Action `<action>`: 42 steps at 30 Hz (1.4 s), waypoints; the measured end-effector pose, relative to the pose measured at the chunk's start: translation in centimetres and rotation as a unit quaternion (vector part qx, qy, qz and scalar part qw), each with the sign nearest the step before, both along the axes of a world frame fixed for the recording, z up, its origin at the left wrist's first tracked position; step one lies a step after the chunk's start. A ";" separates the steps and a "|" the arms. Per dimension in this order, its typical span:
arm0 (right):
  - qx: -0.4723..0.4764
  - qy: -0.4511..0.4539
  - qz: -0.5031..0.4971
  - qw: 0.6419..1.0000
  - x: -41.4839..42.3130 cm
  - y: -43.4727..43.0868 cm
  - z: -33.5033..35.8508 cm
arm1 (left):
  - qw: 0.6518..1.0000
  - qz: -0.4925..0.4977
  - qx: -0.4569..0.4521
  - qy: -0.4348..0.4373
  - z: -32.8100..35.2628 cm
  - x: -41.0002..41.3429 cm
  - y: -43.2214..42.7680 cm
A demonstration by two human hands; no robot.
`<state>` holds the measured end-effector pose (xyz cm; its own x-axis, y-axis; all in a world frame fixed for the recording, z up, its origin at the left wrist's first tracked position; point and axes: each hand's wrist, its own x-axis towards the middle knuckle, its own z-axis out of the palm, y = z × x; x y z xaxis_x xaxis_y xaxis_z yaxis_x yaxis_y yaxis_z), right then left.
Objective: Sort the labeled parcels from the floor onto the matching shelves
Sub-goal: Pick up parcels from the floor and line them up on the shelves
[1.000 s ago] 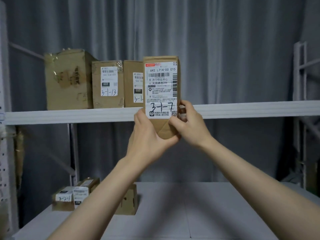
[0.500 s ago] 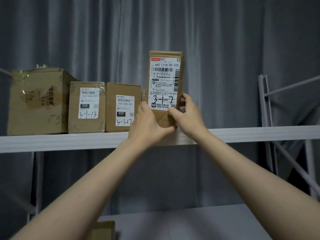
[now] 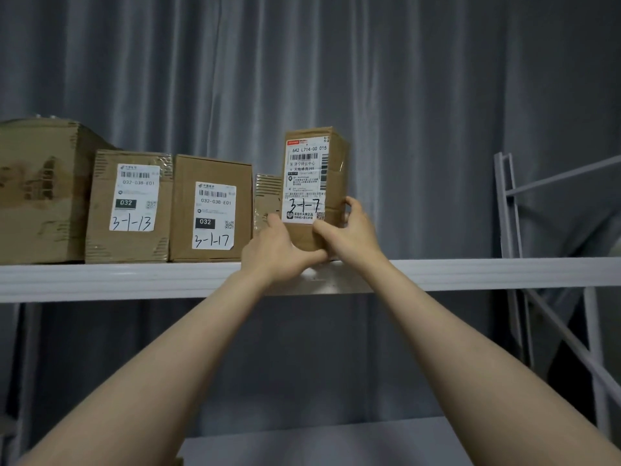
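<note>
The 3-1-7 parcel [image 3: 312, 169] was up at the shelf [image 3: 470, 274], and you had both grips on it!
You held that tall brown box upright over the shelf's white front edge, label facing you. Your left grip [image 3: 279, 250] curled round its lower left corner; your right grip [image 3: 353, 233] clasped the lower right side, thumb across the front. Your hands hid its base, so I couldn't tell whether it touched down. Just left stood the 3-1-17 box [image 3: 211, 210], then the 3-1-13 box [image 3: 129, 206], with a smaller carton [image 3: 267, 200] tucked behind the parcel's left edge.
</note>
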<state>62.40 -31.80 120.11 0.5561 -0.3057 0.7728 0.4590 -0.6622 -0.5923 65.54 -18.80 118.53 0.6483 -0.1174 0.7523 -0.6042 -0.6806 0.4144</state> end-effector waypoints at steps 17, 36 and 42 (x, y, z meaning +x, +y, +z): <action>0.028 0.084 -0.124 0.988 4.6 -1.6 2.1 | 0.988 0.040 0.125 0.082 1.7 3.9 -1.1; 0.057 0.097 -0.166 0.980 6.2 -3.0 1.8 | 0.972 -0.104 0.175 0.113 2.0 4.9 -1.2; 0.070 0.070 -0.207 0.973 5.7 -2.8 1.6 | 0.957 -0.115 0.228 0.135 3.3 7.1 -2.3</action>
